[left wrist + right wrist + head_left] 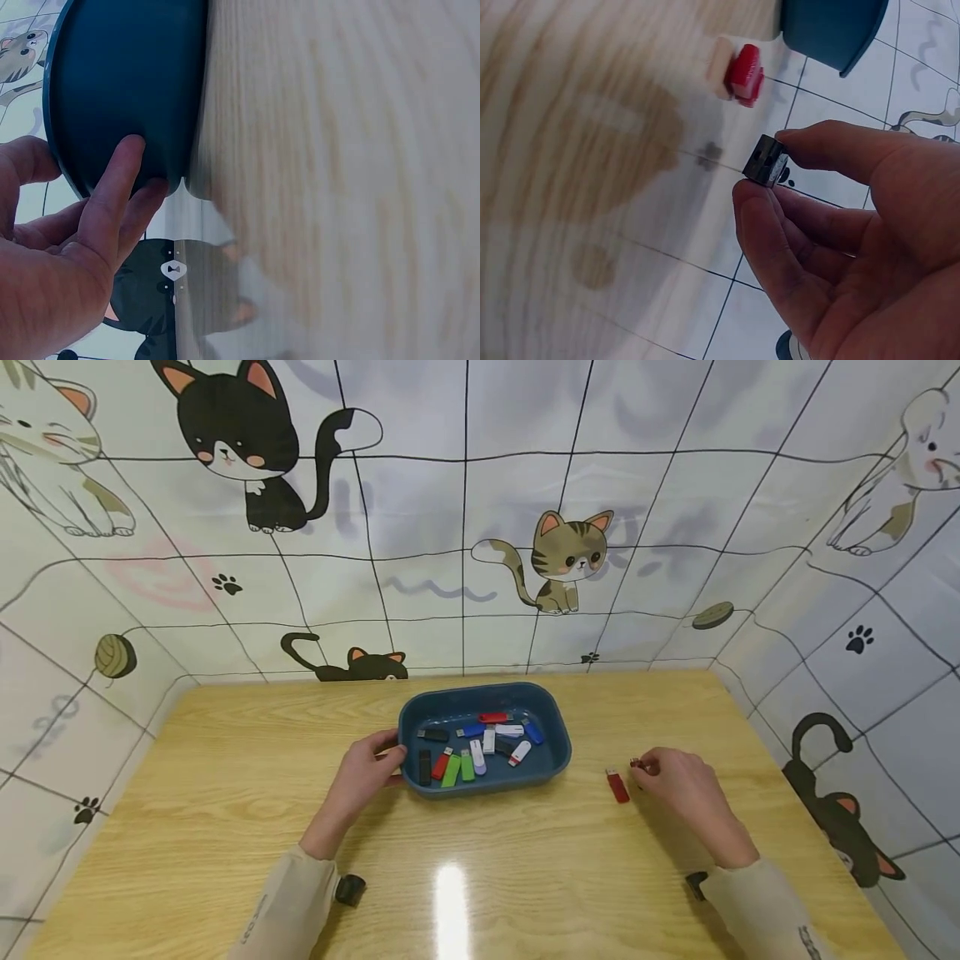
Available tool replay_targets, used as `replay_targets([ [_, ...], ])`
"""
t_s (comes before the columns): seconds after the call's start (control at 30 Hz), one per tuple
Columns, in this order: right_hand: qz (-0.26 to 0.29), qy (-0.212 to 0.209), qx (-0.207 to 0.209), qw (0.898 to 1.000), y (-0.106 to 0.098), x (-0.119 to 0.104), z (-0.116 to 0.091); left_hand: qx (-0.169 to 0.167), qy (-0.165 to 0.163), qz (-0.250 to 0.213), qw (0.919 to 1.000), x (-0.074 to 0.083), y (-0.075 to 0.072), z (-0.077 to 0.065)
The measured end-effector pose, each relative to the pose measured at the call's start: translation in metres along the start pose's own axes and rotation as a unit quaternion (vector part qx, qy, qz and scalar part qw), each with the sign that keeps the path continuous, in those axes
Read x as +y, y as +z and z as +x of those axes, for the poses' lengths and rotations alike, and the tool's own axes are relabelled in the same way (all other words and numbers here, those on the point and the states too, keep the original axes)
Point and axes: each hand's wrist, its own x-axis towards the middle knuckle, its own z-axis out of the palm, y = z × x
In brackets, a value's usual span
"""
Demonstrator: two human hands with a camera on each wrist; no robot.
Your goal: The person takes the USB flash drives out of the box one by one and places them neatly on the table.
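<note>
In the right hand [681, 783], a seemingly red USB stick [765, 160] is part-hidden

A tray [450, 708] holding USB sticks [477, 757] stood on the table [540, 868], the left hand [366, 770] at its left end; another stick [618, 788] lay between tray and right hand [684, 787].

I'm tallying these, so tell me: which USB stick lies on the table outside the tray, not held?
The red USB stick just left of the right hand. One stick is pinched in that hand; the others lie inside the blue tray.
</note>
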Motion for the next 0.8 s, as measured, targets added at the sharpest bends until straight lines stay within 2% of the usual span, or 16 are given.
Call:
replay_targets([
  [0.23, -0.002, 0.004, -0.02, 1.0, 0.006, 0.004, 0.003, 0.008, 0.0, -0.007, 0.9999, -0.002, -0.001, 0.002],
  [0.8, -0.007, -0.027, -0.026, 0.999, 0.012, 0.007, 0.004, 0.016, 0.012, 0.005, 0.9998, -0.003, 0.001, 0.001],
])
